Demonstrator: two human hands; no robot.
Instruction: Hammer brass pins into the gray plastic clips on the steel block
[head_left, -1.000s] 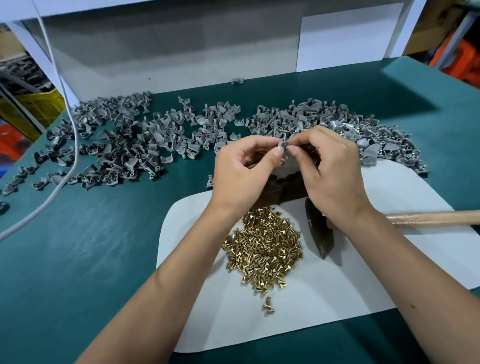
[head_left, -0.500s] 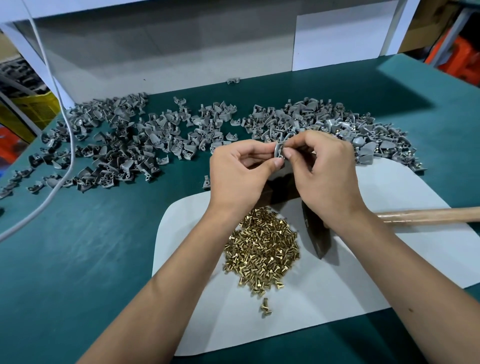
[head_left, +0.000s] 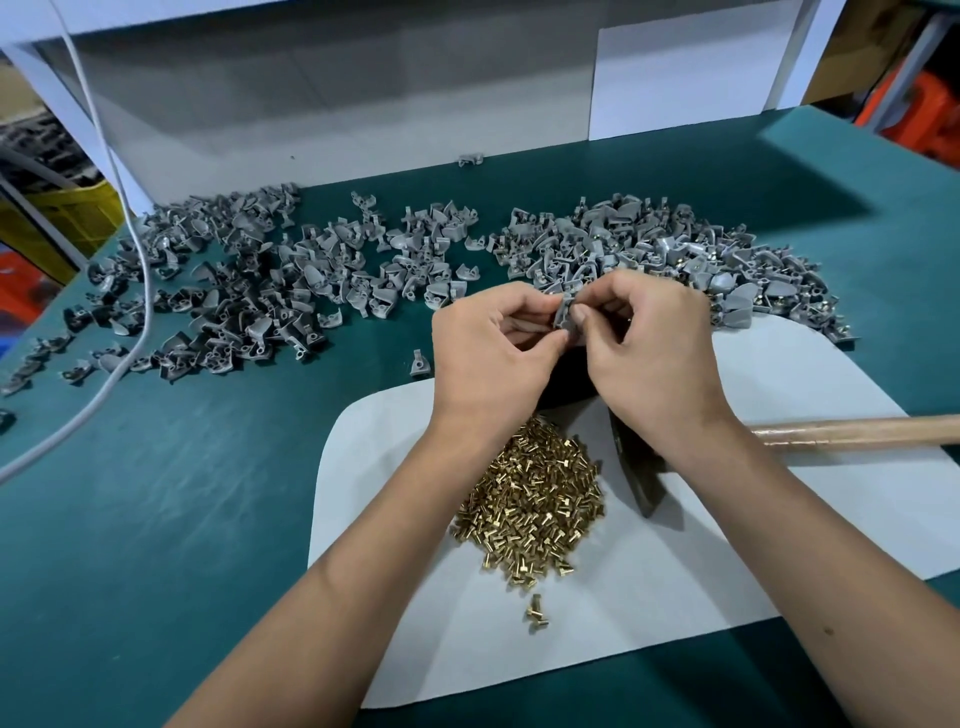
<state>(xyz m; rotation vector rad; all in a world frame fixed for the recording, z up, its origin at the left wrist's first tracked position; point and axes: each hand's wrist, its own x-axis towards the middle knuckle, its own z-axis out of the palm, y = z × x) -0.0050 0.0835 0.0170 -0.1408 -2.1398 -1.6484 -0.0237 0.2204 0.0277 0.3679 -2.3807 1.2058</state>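
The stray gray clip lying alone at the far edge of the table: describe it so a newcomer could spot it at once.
Start at the green table and look past the two big piles of gray clips toward the white back panel. Right where the green surface meets that panel lies the stray clip. It alone sits beyond both piles, with bare green all around it.

- Bright, even overhead light; no glare.
- Soft shadows fell below the fingers (head_left: 563, 340) and under the shelf (head_left: 332, 93) beyond them.
- Wide-angle bending at edges; sharp centre.
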